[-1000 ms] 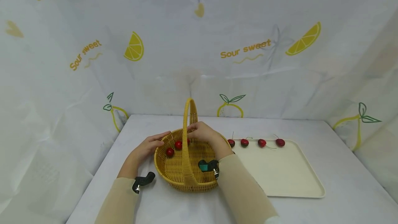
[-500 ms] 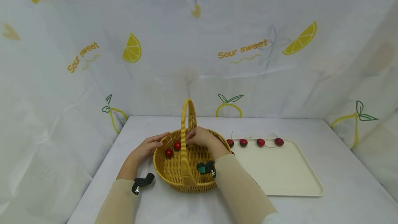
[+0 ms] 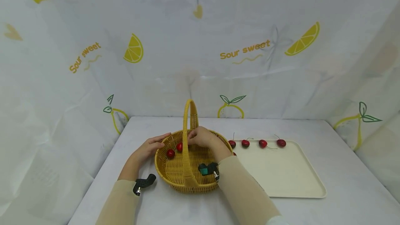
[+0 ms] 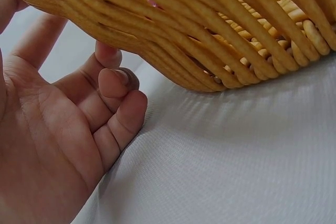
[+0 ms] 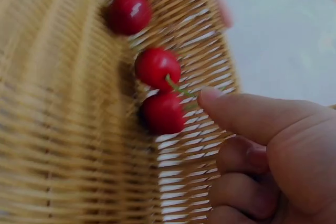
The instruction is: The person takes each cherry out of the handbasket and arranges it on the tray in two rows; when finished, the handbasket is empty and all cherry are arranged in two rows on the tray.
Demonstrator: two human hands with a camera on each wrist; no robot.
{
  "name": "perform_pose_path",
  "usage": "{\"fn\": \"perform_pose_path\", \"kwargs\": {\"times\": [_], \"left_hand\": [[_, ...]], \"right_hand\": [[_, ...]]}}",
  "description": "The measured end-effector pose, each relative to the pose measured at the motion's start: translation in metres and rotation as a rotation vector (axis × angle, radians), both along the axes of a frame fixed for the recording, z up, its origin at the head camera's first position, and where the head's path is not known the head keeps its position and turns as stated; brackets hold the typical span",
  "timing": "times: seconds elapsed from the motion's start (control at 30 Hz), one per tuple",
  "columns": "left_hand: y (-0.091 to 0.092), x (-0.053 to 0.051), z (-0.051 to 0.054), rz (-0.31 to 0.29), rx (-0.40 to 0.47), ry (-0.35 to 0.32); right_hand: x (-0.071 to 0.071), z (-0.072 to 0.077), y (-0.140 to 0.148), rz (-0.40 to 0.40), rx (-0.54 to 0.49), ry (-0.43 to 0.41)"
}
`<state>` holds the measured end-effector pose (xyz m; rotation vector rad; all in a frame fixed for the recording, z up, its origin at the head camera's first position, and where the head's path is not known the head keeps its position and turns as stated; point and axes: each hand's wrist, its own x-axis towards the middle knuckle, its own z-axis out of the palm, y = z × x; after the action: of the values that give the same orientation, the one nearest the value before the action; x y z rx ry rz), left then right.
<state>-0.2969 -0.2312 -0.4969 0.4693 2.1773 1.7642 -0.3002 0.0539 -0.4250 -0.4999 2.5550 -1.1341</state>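
A yellow woven basket (image 3: 200,187) with a tall arched handle stands mid-table. My left hand (image 3: 147,150) steadies its left side, thumb and index finger at the rim; in the left wrist view, the other fingers curl loosely beneath it. Inside the basket is my right hand (image 3: 204,137), behind the handle. The right wrist view has its thumb and index finger pinching a thin green stem (image 5: 185,93) beside two touching red cherries, an upper cherry (image 5: 157,67) and a lower cherry (image 5: 163,113). Which one the stem belongs to is hard to tell. A third cherry (image 5: 129,14) lies farther along the basket wall.
A cream tray (image 3: 284,173) lies right of the basket, partly behind my right forearm. Several cherries line its far edge, including a dark red cherry (image 3: 281,143) at the right end. A lemon-print cloth (image 3: 200,61) hangs behind the table.
Within the basket, my right hand has shifted slightly toward me and lower, its fingers still by the cherries. The left hand stays at the rim. The head view has shifted a little.
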Motion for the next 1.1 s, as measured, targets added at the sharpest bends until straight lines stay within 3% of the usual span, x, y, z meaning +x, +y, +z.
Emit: {"fn": "perform_pose_path", "kwargs": {"times": [0.33, 0.6, 0.9, 1.1], "left_hand": [[0.001, 0.001, 0.001, 0.015, -0.007, -0.020], [-0.001, 0.001, 0.000, 0.012, -0.033, 0.029], [-0.001, 0.002, 0.002, -0.007, -0.031, 0.043], [-0.001, 0.004, 0.005, -0.002, -0.033, 0.041]], "right_hand": [[0.019, 0.028, 0.018, 0.012, -0.061, 0.068], [0.044, 0.040, 0.045, -0.039, -0.198, 0.079], [0.082, 0.041, 0.082, -0.171, -0.327, 0.032], [0.097, 0.039, 0.111, -0.170, -0.373, 0.055]]}}
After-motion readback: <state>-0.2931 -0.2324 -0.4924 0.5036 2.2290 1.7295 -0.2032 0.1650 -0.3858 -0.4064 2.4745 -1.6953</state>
